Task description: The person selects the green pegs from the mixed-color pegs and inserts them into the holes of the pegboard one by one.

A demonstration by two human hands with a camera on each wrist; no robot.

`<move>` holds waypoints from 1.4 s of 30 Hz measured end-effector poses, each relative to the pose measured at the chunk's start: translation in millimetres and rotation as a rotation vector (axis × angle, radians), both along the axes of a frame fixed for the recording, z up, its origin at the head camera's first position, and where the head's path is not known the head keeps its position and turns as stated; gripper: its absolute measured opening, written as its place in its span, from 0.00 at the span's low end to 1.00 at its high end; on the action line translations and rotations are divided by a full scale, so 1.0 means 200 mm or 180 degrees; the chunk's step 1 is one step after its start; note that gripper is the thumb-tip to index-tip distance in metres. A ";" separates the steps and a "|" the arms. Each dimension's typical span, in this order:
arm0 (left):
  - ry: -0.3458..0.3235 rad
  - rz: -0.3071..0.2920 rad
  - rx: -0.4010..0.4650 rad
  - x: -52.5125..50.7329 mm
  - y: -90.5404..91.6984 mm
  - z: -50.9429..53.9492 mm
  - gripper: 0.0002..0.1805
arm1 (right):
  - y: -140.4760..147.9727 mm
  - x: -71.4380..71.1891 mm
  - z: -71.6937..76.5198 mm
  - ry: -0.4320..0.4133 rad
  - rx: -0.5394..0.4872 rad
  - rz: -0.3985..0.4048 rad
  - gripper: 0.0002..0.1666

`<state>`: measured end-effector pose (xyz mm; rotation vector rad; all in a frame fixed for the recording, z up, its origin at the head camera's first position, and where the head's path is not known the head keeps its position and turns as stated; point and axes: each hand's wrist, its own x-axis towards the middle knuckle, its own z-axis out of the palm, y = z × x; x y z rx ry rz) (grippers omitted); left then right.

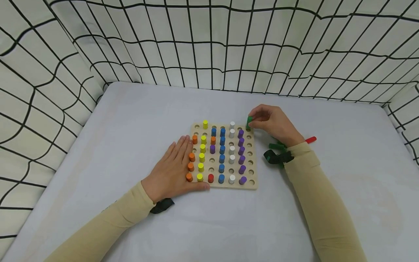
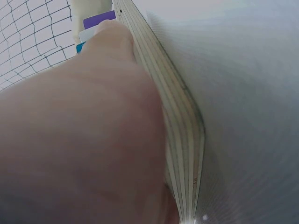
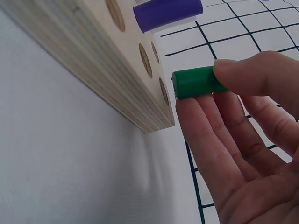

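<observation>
A wooden pegboard lies on the white surface, with columns of orange, yellow, blue, white and purple pegs in its holes. Between thumb and fingers my right hand pinches a green peg at the board's far right corner. In the right wrist view the peg's free end is just off the board, by the corner hole. My left hand rests flat along the board's left side, fingers straight, thumb at the near edge. A single red peg stands in the front row.
Beside the right wrist lie a loose green peg and a red peg. Dark straps show at both wrists. A black wire grid over white walls encloses the table at the back and sides.
</observation>
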<state>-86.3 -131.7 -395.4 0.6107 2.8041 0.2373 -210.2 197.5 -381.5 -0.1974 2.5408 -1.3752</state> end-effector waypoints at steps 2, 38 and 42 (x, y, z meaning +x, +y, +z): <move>0.0009 -0.0002 -0.0002 0.00 0.00 0.00 0.73 | 0.00 0.00 0.00 -0.0008 0.0015 0.0034 0.14; 0.0033 0.0000 0.0018 0.00 0.00 0.00 0.73 | 0.03 0.00 0.00 -0.0169 -0.0025 0.0229 0.13; 0.0036 0.0002 0.0035 0.00 0.00 0.00 0.73 | 0.04 0.00 0.00 -0.0204 -0.0033 0.0226 0.13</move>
